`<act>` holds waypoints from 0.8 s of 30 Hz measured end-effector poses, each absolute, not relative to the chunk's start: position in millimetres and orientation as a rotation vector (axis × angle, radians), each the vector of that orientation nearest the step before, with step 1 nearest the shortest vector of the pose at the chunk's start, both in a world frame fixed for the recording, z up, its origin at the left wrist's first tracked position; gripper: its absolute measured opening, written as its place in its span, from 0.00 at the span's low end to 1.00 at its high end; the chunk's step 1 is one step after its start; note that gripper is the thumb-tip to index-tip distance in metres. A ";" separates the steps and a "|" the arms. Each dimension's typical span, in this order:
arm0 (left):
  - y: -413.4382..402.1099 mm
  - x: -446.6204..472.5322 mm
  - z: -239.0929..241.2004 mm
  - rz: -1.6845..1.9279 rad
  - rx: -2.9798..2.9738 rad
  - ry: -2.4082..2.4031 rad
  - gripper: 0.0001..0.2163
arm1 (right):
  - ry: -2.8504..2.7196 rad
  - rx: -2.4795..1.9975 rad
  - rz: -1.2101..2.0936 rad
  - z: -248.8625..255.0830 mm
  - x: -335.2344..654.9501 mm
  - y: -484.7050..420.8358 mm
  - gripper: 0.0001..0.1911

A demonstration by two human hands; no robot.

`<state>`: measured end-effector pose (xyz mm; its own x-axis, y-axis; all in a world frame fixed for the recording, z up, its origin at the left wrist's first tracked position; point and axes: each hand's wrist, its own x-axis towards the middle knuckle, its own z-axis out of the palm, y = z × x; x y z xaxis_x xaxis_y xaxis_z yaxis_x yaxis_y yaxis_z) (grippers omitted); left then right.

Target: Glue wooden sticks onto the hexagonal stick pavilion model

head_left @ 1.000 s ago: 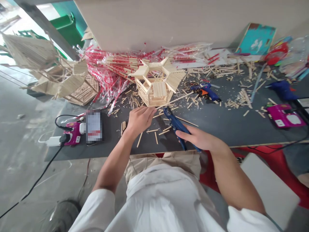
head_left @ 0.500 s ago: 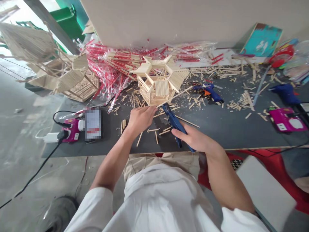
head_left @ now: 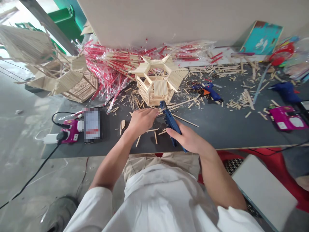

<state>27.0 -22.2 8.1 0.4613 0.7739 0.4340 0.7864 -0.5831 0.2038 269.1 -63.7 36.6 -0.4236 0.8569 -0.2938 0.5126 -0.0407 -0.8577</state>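
My left hand point(head_left: 144, 120) is closed, its fingertips pinching a thin wooden stick point(head_left: 182, 103) that runs out to the right. In my right hand point(head_left: 187, 137) is a blue hand cutter point(head_left: 171, 124), its handles partly spread. The cutter's jaws meet the stick close beside my left fingertips; whether the blades have closed on it I cannot tell. Just beyond both hands stands a small wooden stick model point(head_left: 160, 88), six-sided, with slatted panels flaring around an open top. Short cut stick pieces point(head_left: 155, 137) lie on the dark table below the hands.
Red-tipped stick bundles in plastic point(head_left: 116, 64) lie along the wall. A larger stick model point(head_left: 72, 80) stands at left. A phone point(head_left: 92, 125) and pink power strip point(head_left: 70, 131) sit nearby. Blue glue guns point(head_left: 210, 91) and another pink power strip point(head_left: 287, 118) are at right.
My right hand and the cutter have shifted left, bringing the jaws close to my left fingertips. My left hand has moved slightly, still pinching the stick.
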 end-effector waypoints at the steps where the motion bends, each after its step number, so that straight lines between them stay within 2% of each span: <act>1: -22.3 27.2 8.3 -0.775 -2.663 -1.422 0.14 | -1.910 -1.457 1.452 37.3 268.9 -64.8 0.23; 9: -24.0 30.0 12.0 -0.822 -2.695 -1.372 0.14 | -1.899 -1.367 1.429 43.5 264.9 -71.0 0.17; 16: -25.2 30.4 14.8 -0.833 -2.680 -1.335 0.14 | -1.885 -1.362 1.435 44.6 258.7 -77.0 0.20; 24: -25.8 30.9 14.7 -0.848 -2.655 -1.320 0.13 | -1.889 -1.350 1.430 46.3 255.3 -79.2 0.14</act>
